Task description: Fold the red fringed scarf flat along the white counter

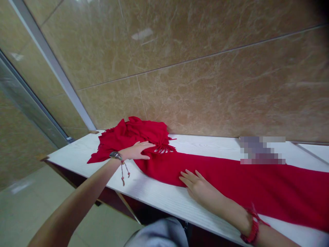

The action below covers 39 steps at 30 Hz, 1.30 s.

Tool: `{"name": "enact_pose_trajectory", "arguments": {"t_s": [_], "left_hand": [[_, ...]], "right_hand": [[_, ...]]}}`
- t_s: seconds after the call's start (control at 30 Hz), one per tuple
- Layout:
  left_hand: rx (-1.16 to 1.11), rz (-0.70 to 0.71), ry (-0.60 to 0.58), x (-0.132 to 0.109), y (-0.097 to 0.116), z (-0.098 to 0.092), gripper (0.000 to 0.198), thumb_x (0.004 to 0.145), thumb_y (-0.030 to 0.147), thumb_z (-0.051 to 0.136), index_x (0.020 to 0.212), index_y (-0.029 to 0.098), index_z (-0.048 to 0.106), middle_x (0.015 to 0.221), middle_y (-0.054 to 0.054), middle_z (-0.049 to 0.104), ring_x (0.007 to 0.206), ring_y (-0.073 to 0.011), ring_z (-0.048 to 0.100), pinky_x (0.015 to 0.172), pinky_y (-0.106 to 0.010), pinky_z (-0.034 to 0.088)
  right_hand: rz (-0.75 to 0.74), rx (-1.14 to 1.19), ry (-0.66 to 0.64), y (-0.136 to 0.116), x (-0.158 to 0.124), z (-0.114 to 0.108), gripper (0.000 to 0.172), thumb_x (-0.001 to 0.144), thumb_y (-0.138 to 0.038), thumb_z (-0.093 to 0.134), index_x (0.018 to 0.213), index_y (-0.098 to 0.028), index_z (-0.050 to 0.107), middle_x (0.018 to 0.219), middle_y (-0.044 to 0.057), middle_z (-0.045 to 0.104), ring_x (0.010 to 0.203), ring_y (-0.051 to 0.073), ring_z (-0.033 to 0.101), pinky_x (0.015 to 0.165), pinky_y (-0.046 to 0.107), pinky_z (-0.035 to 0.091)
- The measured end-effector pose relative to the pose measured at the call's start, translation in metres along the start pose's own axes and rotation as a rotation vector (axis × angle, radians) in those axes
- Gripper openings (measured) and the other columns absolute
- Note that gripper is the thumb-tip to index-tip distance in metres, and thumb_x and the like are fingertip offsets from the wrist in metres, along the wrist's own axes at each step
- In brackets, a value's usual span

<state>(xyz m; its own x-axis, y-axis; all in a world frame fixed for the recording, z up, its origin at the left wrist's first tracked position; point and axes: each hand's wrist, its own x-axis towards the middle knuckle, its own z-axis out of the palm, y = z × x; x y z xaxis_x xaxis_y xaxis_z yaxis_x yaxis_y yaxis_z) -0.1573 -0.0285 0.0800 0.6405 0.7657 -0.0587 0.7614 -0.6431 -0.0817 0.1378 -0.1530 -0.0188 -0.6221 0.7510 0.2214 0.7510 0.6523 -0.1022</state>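
A long red scarf (pixel 231 181) with fringed ends lies along the white tabletop. Its right part is spread fairly flat and runs out of view at the right edge, while its left part is bunched into a crumpled heap against the wall. My left hand (pixel 137 151), a watch and a corded bracelet at its wrist, rests with fingers stretched out on the scarf beside the heap and fringe. Flat on the spread part, near its front edge, lies my right hand (pixel 196 183), fingers apart. A red braided bracelet circles that wrist.
The white table (pixel 159 193) stands against a tan marble-tiled wall (pixel 205 85). A blurred, pixelated patch (pixel 259 151) covers something behind the scarf at the right. A glass panel with a metal frame (pixel 55 65) rises at the left, above a tiled floor (pixel 31 202).
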Motion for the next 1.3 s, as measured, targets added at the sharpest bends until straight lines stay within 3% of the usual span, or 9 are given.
{"name": "enact_pose_trajectory", "arguments": {"t_s": [0.1, 0.2, 0.37, 0.5, 0.67, 0.8, 0.93, 1.07, 1.3], "left_hand": [[-0.033, 0.033, 0.012, 0.009, 0.010, -0.005, 0.026, 0.083, 0.028, 0.047, 0.106, 0.022, 0.057, 0.108, -0.003, 0.062, 0.102, -0.0172, 0.053, 0.099, -0.034, 0.029], [-0.048, -0.021, 0.094, 0.010, -0.001, -0.021, 0.031, 0.090, 0.026, 0.030, 0.098, 0.015, 0.058, 0.102, -0.003, 0.063, 0.092, -0.0130, 0.056, 0.086, -0.022, 0.039], [0.018, -0.093, 0.130, 0.015, -0.006, -0.032, 0.027, 0.087, 0.019, 0.035, 0.101, 0.009, 0.057, 0.098, -0.009, 0.062, 0.087, -0.0177, 0.056, 0.081, -0.029, 0.041], [0.052, -0.024, 0.123, 0.027, 0.054, -0.015, 0.032, 0.082, 0.016, 0.044, 0.113, 0.018, 0.053, 0.114, -0.009, 0.053, 0.101, -0.0199, 0.050, 0.087, -0.032, 0.037], [-0.083, 0.442, 0.015, 0.028, 0.163, -0.009, 0.033, 0.083, 0.038, 0.049, 0.111, 0.021, 0.053, 0.108, -0.005, 0.053, 0.097, -0.0157, 0.051, 0.086, -0.024, 0.038], [0.030, 0.434, 0.044, 0.025, 0.208, 0.002, 0.037, 0.078, 0.037, 0.057, 0.111, 0.021, 0.051, 0.103, -0.006, 0.054, 0.091, -0.0194, 0.054, 0.078, -0.028, 0.043], [0.115, 0.328, 0.130, 0.027, 0.212, 0.024, 0.036, 0.081, 0.006, 0.043, 0.113, 0.020, 0.049, 0.101, -0.006, 0.057, 0.091, -0.0175, 0.055, 0.076, -0.028, 0.044], [0.064, 0.286, 0.120, 0.024, 0.206, 0.031, 0.046, 0.078, -0.001, 0.039, 0.117, 0.020, 0.046, 0.107, -0.006, 0.057, 0.095, -0.0171, 0.056, 0.076, -0.026, 0.045], [-0.222, 0.301, 0.056, 0.036, 0.180, 0.001, 0.033, 0.088, 0.025, 0.038, 0.119, 0.023, 0.048, 0.119, -0.002, 0.056, 0.107, -0.0149, 0.051, 0.093, -0.026, 0.036]], "right_hand": [[-0.041, -0.076, 0.072, 0.004, -0.005, 0.005, 0.047, 0.080, -0.002, 0.035, 0.123, -0.016, 0.049, 0.127, 0.011, 0.049, 0.120, 0.024, 0.041, 0.097, 0.048, 0.034], [-0.068, -0.133, 0.116, 0.006, -0.014, 0.001, 0.052, 0.077, 0.003, 0.032, 0.122, -0.014, 0.049, 0.125, 0.012, 0.051, 0.116, 0.022, 0.046, 0.094, 0.042, 0.040], [-0.049, -0.254, 0.169, 0.011, -0.038, -0.008, 0.059, 0.070, 0.006, 0.032, 0.124, -0.012, 0.047, 0.120, 0.012, 0.055, 0.107, 0.021, 0.054, 0.088, 0.038, 0.046], [-0.032, -0.264, 0.219, 0.024, -0.063, -0.013, 0.061, 0.068, 0.006, 0.034, 0.124, -0.011, 0.046, 0.117, 0.014, 0.057, 0.104, 0.022, 0.056, 0.083, 0.037, 0.050], [0.012, -0.256, 0.215, 0.046, -0.093, -0.024, 0.056, 0.068, 0.006, 0.035, 0.120, -0.011, 0.050, 0.113, 0.013, 0.060, 0.100, 0.019, 0.058, 0.083, 0.030, 0.050], [0.064, -0.269, 0.209, 0.054, -0.107, -0.037, 0.047, 0.072, 0.003, 0.039, 0.115, -0.009, 0.054, 0.109, 0.014, 0.062, 0.097, 0.020, 0.060, 0.082, 0.030, 0.051], [0.078, -0.254, 0.181, 0.057, -0.112, -0.048, 0.034, 0.077, -0.001, 0.043, 0.106, -0.009, 0.059, 0.102, 0.016, 0.065, 0.090, 0.020, 0.063, 0.078, 0.030, 0.052], [0.006, -0.251, 0.138, 0.056, -0.120, -0.049, 0.033, 0.078, -0.003, 0.044, 0.107, -0.011, 0.060, 0.109, 0.015, 0.062, 0.099, 0.022, 0.059, 0.084, 0.033, 0.050], [0.139, 0.025, 0.088, 0.060, -0.110, -0.074, 0.033, 0.086, -0.027, 0.045, 0.113, -0.014, 0.058, 0.114, 0.011, 0.060, 0.105, 0.022, 0.055, 0.090, 0.035, 0.045]]}}
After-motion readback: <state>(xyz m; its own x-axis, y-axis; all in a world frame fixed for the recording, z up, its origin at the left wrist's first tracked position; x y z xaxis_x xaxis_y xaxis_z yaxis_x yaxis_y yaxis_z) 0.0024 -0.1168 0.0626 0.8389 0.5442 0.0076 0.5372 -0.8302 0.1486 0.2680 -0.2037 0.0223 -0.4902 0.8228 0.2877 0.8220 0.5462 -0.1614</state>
